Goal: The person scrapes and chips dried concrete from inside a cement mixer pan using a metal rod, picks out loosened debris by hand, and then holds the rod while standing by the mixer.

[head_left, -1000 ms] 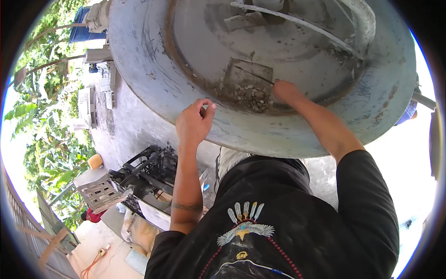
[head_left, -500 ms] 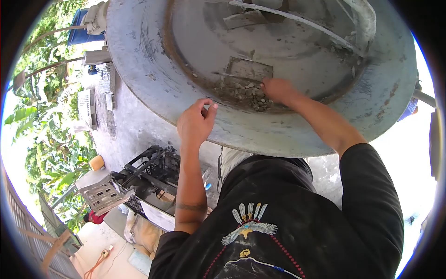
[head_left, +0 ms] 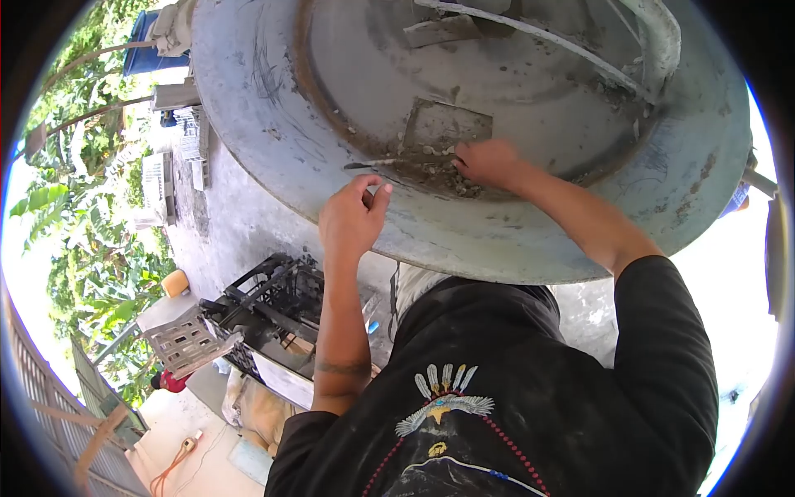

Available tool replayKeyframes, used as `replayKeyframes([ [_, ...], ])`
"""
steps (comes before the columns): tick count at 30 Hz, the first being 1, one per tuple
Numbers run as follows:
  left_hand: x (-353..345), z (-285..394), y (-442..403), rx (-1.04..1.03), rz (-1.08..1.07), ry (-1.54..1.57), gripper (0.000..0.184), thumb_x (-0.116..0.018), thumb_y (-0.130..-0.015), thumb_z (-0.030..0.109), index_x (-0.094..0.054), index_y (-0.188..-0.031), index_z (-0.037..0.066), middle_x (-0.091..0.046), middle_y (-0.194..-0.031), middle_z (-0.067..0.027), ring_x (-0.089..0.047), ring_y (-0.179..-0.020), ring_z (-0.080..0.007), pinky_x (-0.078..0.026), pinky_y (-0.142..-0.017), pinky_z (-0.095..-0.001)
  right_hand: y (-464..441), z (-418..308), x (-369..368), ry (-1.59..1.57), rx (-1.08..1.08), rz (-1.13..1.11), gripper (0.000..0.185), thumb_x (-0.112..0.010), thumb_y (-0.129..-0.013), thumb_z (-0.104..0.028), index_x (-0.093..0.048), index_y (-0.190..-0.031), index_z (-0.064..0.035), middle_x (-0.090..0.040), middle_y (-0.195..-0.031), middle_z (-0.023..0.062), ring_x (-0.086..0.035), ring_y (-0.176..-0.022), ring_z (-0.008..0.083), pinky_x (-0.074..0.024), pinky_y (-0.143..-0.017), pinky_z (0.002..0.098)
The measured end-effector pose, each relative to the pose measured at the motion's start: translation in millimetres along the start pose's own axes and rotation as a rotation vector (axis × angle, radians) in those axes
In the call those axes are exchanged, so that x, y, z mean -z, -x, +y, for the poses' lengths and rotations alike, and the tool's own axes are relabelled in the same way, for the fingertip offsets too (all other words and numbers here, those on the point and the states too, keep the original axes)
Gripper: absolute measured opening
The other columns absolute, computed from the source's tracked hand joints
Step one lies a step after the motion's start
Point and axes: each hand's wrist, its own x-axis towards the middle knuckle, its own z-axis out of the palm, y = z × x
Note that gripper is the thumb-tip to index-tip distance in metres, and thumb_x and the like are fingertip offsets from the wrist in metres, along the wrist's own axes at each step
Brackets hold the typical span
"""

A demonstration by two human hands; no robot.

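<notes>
The right hand (head_left: 490,164) closed around one thin tool (head_left: 385,162) over one big round pan (head_left: 248,108); the left hand (head_left: 354,217), empty, curled half open.

On my feed I see bright daylight, a grey concrete floor (head_left: 240,217), leafy foliage (head_left: 99,282) leftward and a corrugated metal wall (head_left: 35,364).

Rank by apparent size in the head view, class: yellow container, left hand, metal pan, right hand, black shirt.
Metal pan
Black shirt
Left hand and right hand: too alike to rank
Yellow container
</notes>
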Motion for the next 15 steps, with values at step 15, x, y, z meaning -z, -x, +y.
replayKeyframes([
  [15,0,-2,-2,0.008,-0.019,-0.021,0.027,-0.067,-0.090,0.039,-0.071,-0.102,0.014,-0.065,-0.069,-0.0043,-0.063,-0.065,-0.0256,-0.048,-0.063,-0.0397,31,60,-4,-0.129,-0.205,-0.128,0.038,-0.044,-0.102,-0.034,-0.063,-0.108,-0.0023,-0.069,-0.097,0.0184,-0.066,-0.095,0.0356,-0.0525,-0.084,0.0485],
])
